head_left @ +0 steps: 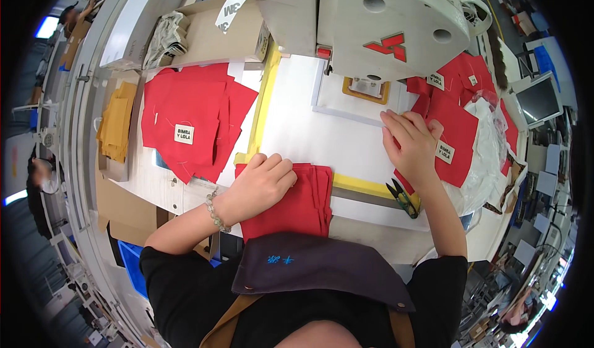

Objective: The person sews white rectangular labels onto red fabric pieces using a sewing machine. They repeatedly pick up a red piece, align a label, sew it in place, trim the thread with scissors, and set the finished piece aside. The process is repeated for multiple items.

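My left hand (263, 186), a beaded bracelet on its wrist, is curled closed at the upper edge of a stack of red fabric pieces (300, 209) near my body. Its fingertips meet the fabric there, and the thumb is hidden. My right hand (409, 142) is open, fingers stretched and slightly bent, at the right end of a pale flat frame (346, 114) on the white work surface (297, 125). Above the frame stands the head of a large sewing machine (390, 26). A small label-like piece in a brown holder (365, 90) lies beneath it.
Red pieces with white labels (198, 110) are piled on the left, beside a box of yellow pieces (117, 119). More labelled red pieces (455, 131) and clear plastic (486, 144) lie right. Thread snips (402, 198) rest near the front edge. A cardboard box (223, 29) stands behind.
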The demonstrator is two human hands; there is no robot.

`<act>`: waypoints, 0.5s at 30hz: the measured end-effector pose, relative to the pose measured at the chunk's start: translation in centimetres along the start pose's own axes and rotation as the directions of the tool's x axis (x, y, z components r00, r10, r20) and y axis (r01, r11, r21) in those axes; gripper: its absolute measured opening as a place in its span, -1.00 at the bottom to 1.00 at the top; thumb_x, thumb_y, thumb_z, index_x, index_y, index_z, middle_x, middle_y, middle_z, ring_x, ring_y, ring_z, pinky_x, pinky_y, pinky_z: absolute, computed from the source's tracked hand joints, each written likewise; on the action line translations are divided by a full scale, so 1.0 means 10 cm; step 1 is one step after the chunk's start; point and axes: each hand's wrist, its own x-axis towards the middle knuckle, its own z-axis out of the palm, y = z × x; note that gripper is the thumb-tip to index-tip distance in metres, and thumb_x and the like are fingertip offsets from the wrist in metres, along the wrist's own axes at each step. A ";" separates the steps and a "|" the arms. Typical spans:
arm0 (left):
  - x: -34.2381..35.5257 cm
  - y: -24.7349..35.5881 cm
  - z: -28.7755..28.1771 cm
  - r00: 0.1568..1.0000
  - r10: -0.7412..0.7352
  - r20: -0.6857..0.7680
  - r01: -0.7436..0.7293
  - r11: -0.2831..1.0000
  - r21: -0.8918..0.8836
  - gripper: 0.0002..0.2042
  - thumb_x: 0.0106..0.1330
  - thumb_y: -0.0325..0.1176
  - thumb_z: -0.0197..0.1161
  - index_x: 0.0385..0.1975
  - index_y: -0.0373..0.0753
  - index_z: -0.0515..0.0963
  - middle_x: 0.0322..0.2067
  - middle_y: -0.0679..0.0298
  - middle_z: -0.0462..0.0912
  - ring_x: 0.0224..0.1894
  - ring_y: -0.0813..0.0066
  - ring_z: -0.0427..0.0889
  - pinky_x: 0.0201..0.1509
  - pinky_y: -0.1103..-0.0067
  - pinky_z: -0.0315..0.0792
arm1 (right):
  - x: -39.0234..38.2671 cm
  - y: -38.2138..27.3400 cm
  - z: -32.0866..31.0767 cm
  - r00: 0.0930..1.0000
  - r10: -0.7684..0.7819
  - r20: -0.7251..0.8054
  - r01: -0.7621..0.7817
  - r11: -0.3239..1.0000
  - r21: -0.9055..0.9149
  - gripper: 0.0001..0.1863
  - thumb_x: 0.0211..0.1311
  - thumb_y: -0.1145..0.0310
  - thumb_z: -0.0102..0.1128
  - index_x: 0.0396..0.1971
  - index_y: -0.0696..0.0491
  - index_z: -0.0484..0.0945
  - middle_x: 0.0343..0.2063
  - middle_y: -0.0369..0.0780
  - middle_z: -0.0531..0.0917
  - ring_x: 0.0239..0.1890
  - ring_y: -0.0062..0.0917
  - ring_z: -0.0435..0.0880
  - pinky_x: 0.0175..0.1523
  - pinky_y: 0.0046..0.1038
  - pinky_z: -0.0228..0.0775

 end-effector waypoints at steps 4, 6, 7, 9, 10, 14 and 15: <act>-0.11 0.03 0.03 0.979 0.131 -0.153 -0.102 0.977 0.187 -0.88 0.11 -0.39 0.18 -0.35 -0.14 0.54 -0.40 0.38 0.37 -0.30 0.55 0.41 -0.25 0.57 0.21 | -0.17 -0.13 -0.28 0.993 -0.117 0.011 0.114 0.979 0.168 -0.64 0.01 0.38 0.35 -0.12 0.04 0.62 -0.33 -0.34 0.68 -0.40 -0.58 0.59 -0.27 -0.43 0.23; -0.11 0.07 -0.03 0.952 0.181 -0.248 -0.119 0.962 0.247 -0.84 0.09 -0.36 0.19 -0.32 -0.14 0.54 -0.39 0.39 0.37 -0.32 0.57 0.41 -0.24 0.57 0.20 | -0.35 -0.27 -0.33 0.983 -0.169 -0.075 0.185 0.888 0.420 -0.61 -0.01 0.38 0.36 -0.10 0.04 0.61 -0.34 -0.30 0.67 -0.48 -0.55 0.59 -0.40 -0.48 0.31; -0.08 0.10 -0.08 0.933 0.210 -0.293 -0.128 0.952 0.277 -0.83 0.08 -0.35 0.20 -0.30 -0.14 0.55 -0.39 0.40 0.38 -0.32 0.58 0.42 -0.24 0.57 0.20 | -0.42 -0.41 -0.31 0.976 -0.166 -0.144 0.218 0.808 0.548 -0.60 -0.02 0.39 0.36 -0.08 0.03 0.61 -0.33 -0.28 0.67 -0.50 -0.53 0.59 -0.45 -0.49 0.35; 0.12 0.12 -0.18 0.914 0.235 -0.332 -0.139 0.947 0.288 -0.84 0.05 -0.36 0.24 -0.34 -0.12 0.57 -0.34 0.43 0.46 -0.29 0.58 0.47 -0.21 0.56 0.17 | -0.47 -0.74 -0.24 0.981 -0.152 -0.120 0.193 0.712 0.676 -0.57 0.01 0.41 0.33 -0.03 0.01 0.61 -0.33 -0.26 0.66 -0.48 -0.51 0.60 -0.44 -0.50 0.38; 0.25 0.13 -0.22 0.902 0.246 -0.354 -0.143 0.945 0.294 -0.85 0.04 -0.36 0.27 -0.36 -0.11 0.58 -0.32 0.44 0.50 -0.28 0.58 0.49 -0.20 0.56 0.15 | -0.48 -0.77 -0.26 0.986 -0.154 -0.065 0.155 0.700 0.697 -0.56 0.02 0.43 0.32 -0.01 0.00 0.60 -0.33 -0.24 0.66 -0.47 -0.50 0.61 -0.43 -0.49 0.40; 0.76 0.24 -0.23 0.825 0.309 -0.473 -0.210 0.945 0.252 -0.76 0.14 -0.16 0.28 -0.25 -0.10 0.54 -0.22 0.37 0.53 -0.20 0.50 0.54 -0.12 0.51 0.20 | -0.60 -0.73 -0.38 0.977 -0.003 0.215 -0.142 0.740 0.658 -0.49 0.11 0.61 0.19 0.12 -0.01 0.56 -0.31 -0.17 0.64 -0.45 -0.51 0.62 -0.34 -0.48 0.46; 0.89 0.30 -0.22 0.789 0.298 -0.537 -0.232 0.954 0.190 -0.71 0.14 -0.10 0.29 -0.22 -0.09 0.52 -0.19 0.34 0.54 -0.17 0.47 0.55 -0.10 0.49 0.21 | -0.58 -0.65 -0.44 0.943 0.134 0.306 -0.304 0.725 0.619 -0.47 0.13 0.62 0.16 0.15 0.01 0.53 -0.25 -0.16 0.65 -0.39 -0.54 0.63 -0.28 -0.50 0.46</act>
